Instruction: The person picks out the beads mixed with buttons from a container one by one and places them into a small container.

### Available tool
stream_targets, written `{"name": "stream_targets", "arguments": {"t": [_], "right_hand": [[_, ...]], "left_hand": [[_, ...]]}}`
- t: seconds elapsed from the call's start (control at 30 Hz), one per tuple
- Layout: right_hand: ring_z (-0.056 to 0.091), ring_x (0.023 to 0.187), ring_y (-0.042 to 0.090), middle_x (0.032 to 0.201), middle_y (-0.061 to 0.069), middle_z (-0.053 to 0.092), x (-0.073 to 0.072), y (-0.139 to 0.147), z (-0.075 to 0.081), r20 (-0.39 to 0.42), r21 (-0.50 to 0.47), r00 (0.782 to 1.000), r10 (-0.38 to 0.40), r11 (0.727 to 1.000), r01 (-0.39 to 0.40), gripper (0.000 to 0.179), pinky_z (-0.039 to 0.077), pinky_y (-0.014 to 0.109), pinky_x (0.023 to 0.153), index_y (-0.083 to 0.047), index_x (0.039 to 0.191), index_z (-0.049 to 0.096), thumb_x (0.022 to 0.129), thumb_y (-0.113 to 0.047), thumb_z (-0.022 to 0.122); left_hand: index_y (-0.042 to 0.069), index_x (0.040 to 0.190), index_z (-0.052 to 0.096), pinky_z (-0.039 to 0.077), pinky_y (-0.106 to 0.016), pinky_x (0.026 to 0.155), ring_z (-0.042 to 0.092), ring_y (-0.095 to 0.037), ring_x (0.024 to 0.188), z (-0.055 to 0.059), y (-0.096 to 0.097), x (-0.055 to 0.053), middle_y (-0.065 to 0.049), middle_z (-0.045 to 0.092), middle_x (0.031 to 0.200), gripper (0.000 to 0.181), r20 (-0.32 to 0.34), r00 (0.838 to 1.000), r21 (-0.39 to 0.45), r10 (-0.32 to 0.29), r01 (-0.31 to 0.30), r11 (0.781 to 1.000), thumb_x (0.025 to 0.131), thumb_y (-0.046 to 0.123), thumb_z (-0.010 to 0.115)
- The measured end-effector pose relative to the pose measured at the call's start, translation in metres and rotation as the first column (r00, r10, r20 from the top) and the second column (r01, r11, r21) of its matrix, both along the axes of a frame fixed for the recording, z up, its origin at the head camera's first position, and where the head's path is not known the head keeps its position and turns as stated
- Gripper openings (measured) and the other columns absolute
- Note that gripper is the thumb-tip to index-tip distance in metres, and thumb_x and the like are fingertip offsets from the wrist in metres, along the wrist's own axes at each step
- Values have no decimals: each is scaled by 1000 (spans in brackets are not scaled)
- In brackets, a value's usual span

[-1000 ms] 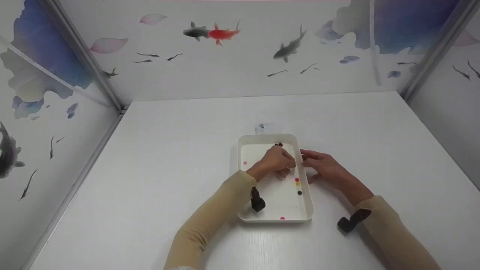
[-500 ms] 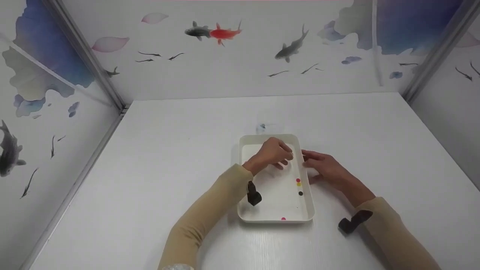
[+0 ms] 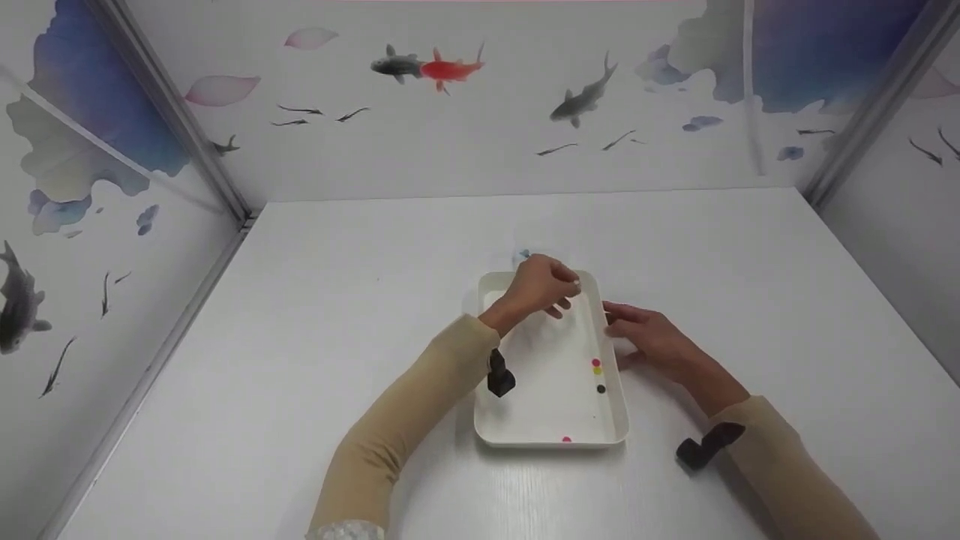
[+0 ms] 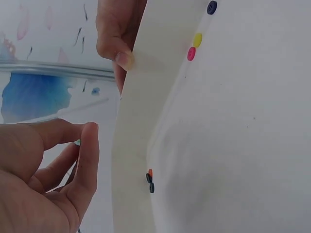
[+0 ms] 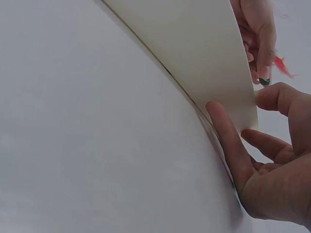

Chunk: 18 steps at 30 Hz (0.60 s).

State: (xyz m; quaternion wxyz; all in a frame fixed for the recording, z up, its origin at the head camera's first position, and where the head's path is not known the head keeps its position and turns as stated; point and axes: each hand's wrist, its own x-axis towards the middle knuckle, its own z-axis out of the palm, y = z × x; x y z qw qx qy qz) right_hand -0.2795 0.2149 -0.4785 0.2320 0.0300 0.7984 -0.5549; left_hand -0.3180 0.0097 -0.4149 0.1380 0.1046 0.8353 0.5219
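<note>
My left hand is raised over the far end of a white tray, pinching a small green button between thumb and forefinger. Only a sliver of that button shows in the left wrist view. At the tray's right wall, my right hand grips from outside, the thumb at the rim and the other fingers along the wall. Inside the tray along that side lie a pink button, a yellow button and a dark blue button. An orange button sits beside two dark ones in the far corner.
Another pink button lies by the tray's near wall. Just beyond the tray's far end, a small clear container is partly hidden behind my left hand. The white table is bounded by printed panels at the back and sides.
My left hand has risen from inside the tray's right side and moved away from me toward the far end, still pinching. The right hand has stayed at the tray wall.
</note>
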Motion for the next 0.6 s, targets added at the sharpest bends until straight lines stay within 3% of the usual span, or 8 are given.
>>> {"name": "stream_targets", "arguments": {"t": [0.3,0.6], "right_hand": [[47,119,26,140,4,43,1,1,-1,-24,-42,999,23,999,-24,53,54,35,79,-29,137,42,86,-29,57],[45,122,26,142,3,41,2,2,-1,-28,-45,999,18,999,-19,57,54,35,80,-27,138,41,85,-31,59]], "left_hand": [[6,102,65,55,-27,55,68,-20,69,1,-6,-12,-5,67,87,19,-51,996,124,73,-66,990,85,13,63],[4,105,65,55,-29,51,65,-14,63,2,-15,-26,-5,66,89,22,-93,974,259,208,-178,949,86,14,62]]}}
